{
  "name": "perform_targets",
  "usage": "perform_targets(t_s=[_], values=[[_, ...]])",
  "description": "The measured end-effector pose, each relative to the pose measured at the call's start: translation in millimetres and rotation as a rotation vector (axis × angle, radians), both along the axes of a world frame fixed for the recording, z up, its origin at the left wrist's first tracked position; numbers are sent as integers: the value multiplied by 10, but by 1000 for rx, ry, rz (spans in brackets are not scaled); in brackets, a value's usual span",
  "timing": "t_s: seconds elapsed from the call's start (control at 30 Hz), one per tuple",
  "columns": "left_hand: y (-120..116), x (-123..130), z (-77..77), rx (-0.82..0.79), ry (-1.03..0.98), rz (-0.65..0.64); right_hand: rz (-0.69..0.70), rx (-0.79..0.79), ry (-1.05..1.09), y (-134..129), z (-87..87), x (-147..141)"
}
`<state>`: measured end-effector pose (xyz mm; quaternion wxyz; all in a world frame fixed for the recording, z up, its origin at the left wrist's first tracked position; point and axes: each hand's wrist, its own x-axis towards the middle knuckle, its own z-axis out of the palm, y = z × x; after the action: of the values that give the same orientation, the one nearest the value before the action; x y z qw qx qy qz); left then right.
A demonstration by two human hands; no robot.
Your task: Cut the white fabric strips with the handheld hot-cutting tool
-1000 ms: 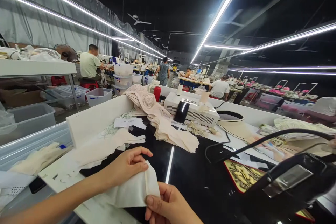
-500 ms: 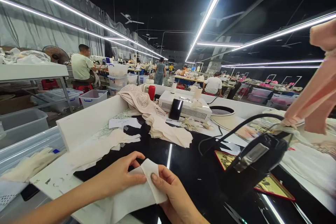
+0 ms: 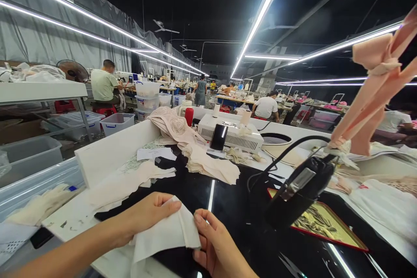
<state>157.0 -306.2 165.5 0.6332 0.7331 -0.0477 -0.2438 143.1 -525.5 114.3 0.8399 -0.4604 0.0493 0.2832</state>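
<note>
A white fabric piece [image 3: 163,239] with a folded strip along its right side hangs between my hands above the black tabletop [image 3: 234,226]. My left hand [image 3: 151,213] grips its upper left part, thumb on top. At its right edge, my right hand [image 3: 211,239] is closed, with thumb and index fingertip against the fabric edge and the other fingers curled. A stack of cream fabric pieces [image 3: 211,165] lies beyond my hands. More pale cut pieces [image 3: 130,182] lie to the left. Metal snips [image 3: 291,265] rest near the front, right of my right hand.
A black device [image 3: 306,186] with a cable hangs from pink fabric strips [image 3: 361,100] at right. Under it sits a red-rimmed tray [image 3: 345,230] of small metal-looking pieces. A white box machine [image 3: 234,132], phone [image 3: 218,137] and red thread cone [image 3: 189,116] stand behind. Co-workers sit farther back.
My left thumb has moved up onto the fabric's folded top. My right thumb has slid from the strip's face to its right edge. The hanging black device has swung left.
</note>
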Motion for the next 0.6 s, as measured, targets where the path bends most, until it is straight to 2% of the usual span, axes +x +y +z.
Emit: perform_targets(t_s=[0.23,0.47,0.6], values=[[-8,11,21,-29,-5,33,261,-26,-13,-13,23,-37],[45,40,-70,10,-42,15,304,-8,-70,14,-14,-25],[61,12,-41,-12,-62,-63,308,23,-103,47,-42,-66]])
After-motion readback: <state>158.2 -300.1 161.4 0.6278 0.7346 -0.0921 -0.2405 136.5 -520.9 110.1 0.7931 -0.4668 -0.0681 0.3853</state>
